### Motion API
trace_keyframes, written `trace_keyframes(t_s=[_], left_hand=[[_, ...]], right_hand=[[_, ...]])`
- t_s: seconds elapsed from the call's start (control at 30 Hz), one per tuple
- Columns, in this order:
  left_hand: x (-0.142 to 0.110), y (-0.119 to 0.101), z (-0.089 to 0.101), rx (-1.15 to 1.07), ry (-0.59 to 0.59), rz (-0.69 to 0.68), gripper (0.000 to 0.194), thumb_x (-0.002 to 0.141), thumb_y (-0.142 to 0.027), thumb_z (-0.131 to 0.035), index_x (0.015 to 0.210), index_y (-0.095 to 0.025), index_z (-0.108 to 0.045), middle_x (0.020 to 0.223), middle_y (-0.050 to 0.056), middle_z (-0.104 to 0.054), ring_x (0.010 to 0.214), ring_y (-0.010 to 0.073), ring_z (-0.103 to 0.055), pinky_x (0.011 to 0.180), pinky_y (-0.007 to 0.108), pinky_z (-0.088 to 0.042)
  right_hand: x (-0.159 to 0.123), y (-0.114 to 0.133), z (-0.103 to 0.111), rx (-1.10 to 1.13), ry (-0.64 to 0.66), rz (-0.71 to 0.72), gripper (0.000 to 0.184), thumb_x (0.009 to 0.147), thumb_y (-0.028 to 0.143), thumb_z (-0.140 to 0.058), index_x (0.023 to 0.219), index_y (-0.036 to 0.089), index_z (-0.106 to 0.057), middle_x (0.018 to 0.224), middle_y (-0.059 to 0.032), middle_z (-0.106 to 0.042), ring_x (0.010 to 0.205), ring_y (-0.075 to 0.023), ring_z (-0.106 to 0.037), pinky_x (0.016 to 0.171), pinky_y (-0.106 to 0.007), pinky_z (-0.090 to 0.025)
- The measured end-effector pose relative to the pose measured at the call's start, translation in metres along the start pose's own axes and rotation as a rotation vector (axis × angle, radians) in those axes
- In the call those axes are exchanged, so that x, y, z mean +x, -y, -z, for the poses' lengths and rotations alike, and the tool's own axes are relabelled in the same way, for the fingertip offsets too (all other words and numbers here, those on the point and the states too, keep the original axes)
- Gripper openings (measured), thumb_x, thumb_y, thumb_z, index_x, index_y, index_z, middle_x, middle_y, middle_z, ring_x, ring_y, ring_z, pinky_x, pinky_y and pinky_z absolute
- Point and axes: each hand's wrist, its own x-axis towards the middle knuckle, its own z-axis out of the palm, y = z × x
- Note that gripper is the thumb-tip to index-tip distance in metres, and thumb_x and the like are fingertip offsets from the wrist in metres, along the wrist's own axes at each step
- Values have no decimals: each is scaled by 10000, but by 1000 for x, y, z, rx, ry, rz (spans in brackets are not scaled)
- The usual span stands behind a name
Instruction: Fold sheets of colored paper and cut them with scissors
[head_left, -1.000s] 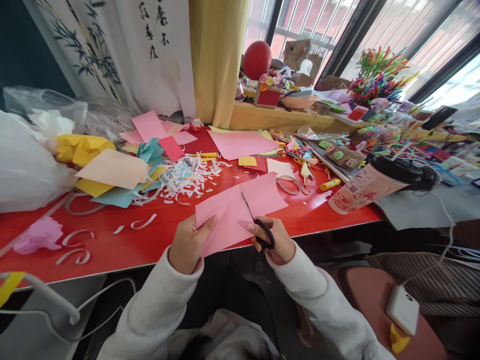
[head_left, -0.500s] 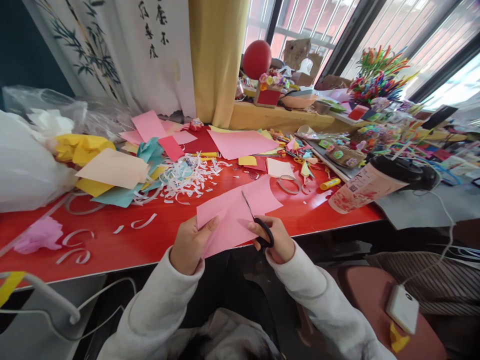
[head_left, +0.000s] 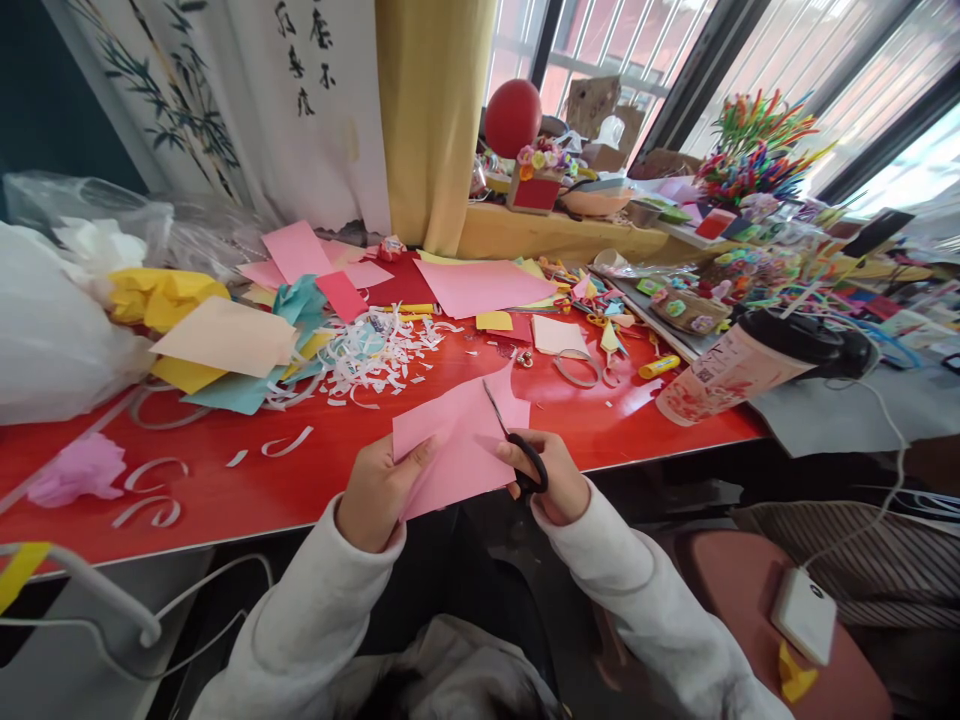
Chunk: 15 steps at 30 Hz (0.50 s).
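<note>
My left hand [head_left: 373, 490] pinches the near left edge of a pink paper sheet [head_left: 456, 443], holding it over the front edge of the red table [head_left: 247, 480]. My right hand [head_left: 546, 485] grips black-handled scissors [head_left: 517, 450], fingers through the loops. The blades point away from me and lie across the sheet near its right side. The sheet's right part looks narrower and bends upward beside the blades.
White paper shreds [head_left: 375, 355] and coloured sheets [head_left: 225, 335] litter the table's middle and left. A lidded paper cup [head_left: 750, 365] lies tipped at the right. A pink tissue flower [head_left: 79, 468] sits at the left. Craft clutter [head_left: 720, 290] fills the windowsill.
The pink sheet's right portion has shrunk and curled up as the scissors work along it. Both hands stay in nearly the same place.
</note>
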Motion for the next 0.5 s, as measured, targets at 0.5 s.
trace_keyframes(t_s=[0.5], left_hand=[[-3, -4, 2, 9, 24, 42, 348, 641, -405, -690, 887, -160, -706, 767, 52, -712, 529, 193, -626, 408, 269, -491]], right_hand=[[1, -1, -3, -32, 16, -3, 407, 630, 513, -681, 511, 162, -514, 339, 47, -467, 309, -65, -398, 334, -200, -266]])
